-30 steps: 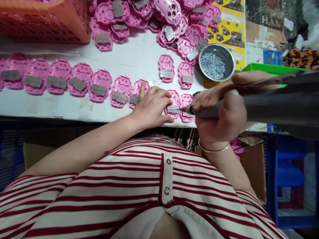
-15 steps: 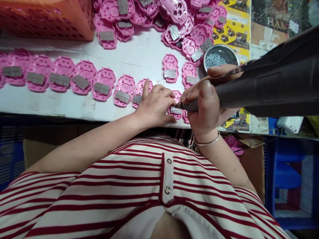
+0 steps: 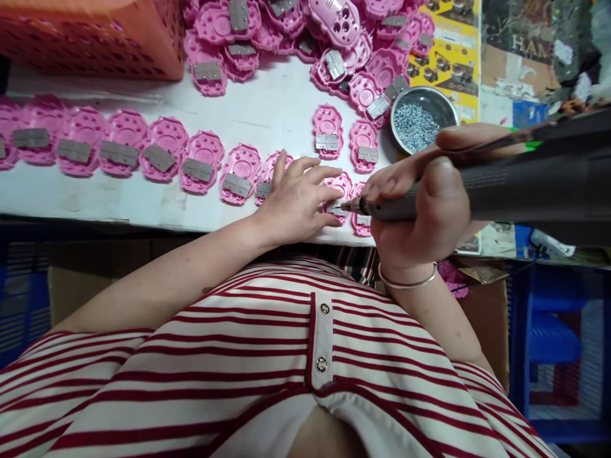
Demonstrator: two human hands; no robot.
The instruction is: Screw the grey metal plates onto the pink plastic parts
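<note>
My right hand (image 3: 420, 203) is wrapped round a dark power screwdriver (image 3: 515, 184), whose tip reaches the metal plate on a pink plastic shell (image 3: 340, 184) near the table's front edge. My left hand (image 3: 298, 200) rests with its fingers spread, the thumb and fingertips at the left side of that same shell. Part of another pink shell (image 3: 275, 166) shows behind my left hand. Just right of the worked shell, one more shell (image 3: 361, 221) is partly covered by the screwdriver and my right hand.
A row of pink shells (image 3: 203, 156) with metal plates runs left. Behind are a heap of shells (image 3: 286, 19), an orange basket (image 3: 95, 38) and a steel bowl of screws (image 3: 420, 117). Two shells (image 3: 328, 121) (image 3: 363, 143) stand between heap and hands.
My right hand and the screwdriver have moved right and a little toward me, uncovering more of the shells. My left fingers have stretched out slightly.
</note>
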